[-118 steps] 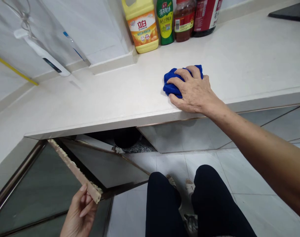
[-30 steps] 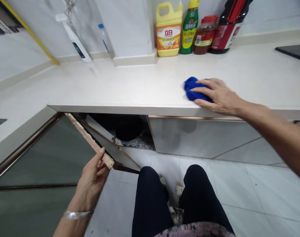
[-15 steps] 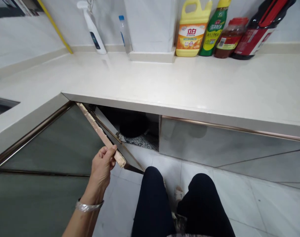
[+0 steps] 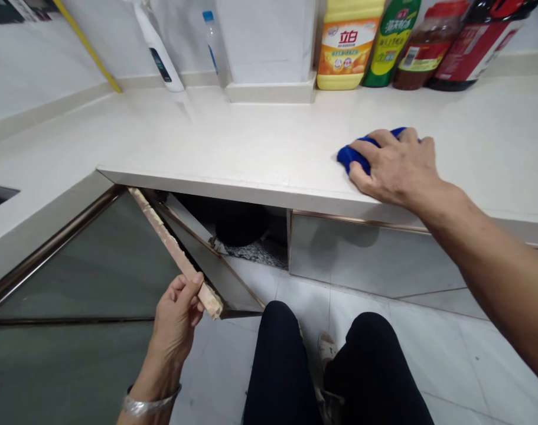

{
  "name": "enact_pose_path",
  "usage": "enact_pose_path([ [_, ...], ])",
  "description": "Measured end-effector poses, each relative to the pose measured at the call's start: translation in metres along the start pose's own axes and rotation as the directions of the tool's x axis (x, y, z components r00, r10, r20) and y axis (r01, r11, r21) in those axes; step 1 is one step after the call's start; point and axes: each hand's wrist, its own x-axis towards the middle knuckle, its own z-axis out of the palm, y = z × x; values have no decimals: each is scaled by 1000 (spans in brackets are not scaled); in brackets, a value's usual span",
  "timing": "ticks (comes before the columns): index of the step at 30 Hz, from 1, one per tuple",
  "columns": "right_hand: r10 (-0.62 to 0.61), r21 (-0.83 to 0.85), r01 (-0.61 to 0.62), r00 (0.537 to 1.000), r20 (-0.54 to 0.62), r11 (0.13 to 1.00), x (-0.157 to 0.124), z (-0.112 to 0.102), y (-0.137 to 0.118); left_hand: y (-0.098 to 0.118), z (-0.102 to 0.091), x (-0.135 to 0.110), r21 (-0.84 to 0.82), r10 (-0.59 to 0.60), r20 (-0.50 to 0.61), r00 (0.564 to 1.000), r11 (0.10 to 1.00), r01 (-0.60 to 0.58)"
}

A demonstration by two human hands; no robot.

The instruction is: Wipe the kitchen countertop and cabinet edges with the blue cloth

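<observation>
My left hand [image 4: 178, 316] is closed on the near end of a pale, rough-edged strip [image 4: 171, 248], thumb on top. The strip slants from the counter corner along the top of an open cabinet door [image 4: 219, 277]; I cannot tell whether it is fixed to the door. On the white countertop [image 4: 251, 141], near its front edge, my right hand [image 4: 395, 165] presses down on a bunched blue cloth [image 4: 351, 158], with the fingers curled over it. Most of the cloth is hidden under the palm.
Along the wall stand a yellow detergent bottle [image 4: 346, 53], a green sauce bottle [image 4: 390, 44], a red-lidded jar [image 4: 428, 47] and a dark bottle [image 4: 476, 53]. Further left are a white device [image 4: 157, 50] and a water bottle [image 4: 215, 47]. A dark round object [image 4: 242, 227] sits inside the cabinet.
My right hand has come into view from the right with the blue cloth, onto the countertop. My left hand keeps its hold on the strip. The view has shifted slightly.
</observation>
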Motion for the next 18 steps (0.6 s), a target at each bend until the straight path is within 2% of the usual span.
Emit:
enact_pose_path([
  [3,-74,94,72,997,16,993,25,10,-13,0,1,-1,-11,1,24,1000,1000,-1],
  [6,-49,117,38,994,93,992,42,15,-13,-1,-1,-3,-39,-12,51,999,999,14],
  [9,-17,132,-2,990,142,991,48,15,-8,-3,-3,-4,-63,-3,77,997,998,8],
  [14,-19,75,5,982,187,997,33,8,16,-6,-6,-4,-93,36,103,994,995,-26],
  [18,138,0,-140,974,179,990,0,-2,64,-5,-8,-3,-105,37,112,993,994,-25],
])
